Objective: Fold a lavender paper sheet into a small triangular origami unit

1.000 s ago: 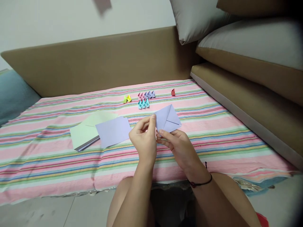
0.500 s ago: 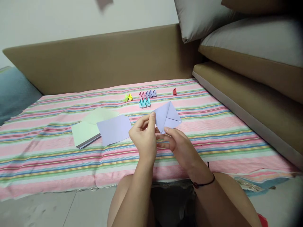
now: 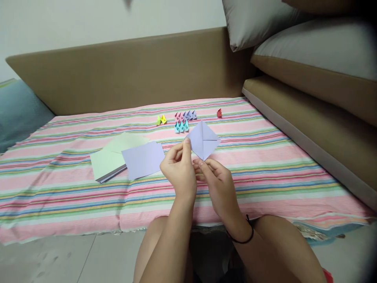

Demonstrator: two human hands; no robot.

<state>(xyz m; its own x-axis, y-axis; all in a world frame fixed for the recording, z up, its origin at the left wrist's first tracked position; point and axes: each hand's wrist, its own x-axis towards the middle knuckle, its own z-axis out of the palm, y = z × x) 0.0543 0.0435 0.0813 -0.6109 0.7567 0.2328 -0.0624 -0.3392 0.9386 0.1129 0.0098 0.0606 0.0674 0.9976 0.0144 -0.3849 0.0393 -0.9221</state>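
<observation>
A folded square of purple paper (image 3: 203,140) is held up in front of me, one corner pointing away and crease lines meeting near its middle. My left hand (image 3: 180,167) pinches its left corner between thumb and fingers. At the near corner, my right hand (image 3: 216,179) grips the paper with thumb and fingertips; some of its fingers are hidden behind. To the left lies a flat sheet of purple paper (image 3: 144,160), partly over a stack of pale green paper (image 3: 108,163).
Small folded paper pieces stand farther back: yellow ones (image 3: 161,120), pink ones (image 3: 178,116), purple ones (image 3: 190,115), turquoise ones (image 3: 182,126) and a red one (image 3: 219,113). A striped cloth (image 3: 73,196) covers the seat. Cushions (image 3: 318,51) are piled at right.
The folded purple paper has turned a little and shifted left. My right hand has slid to its near corner, while my left hand keeps its pinch. The camera view has shifted slightly.
</observation>
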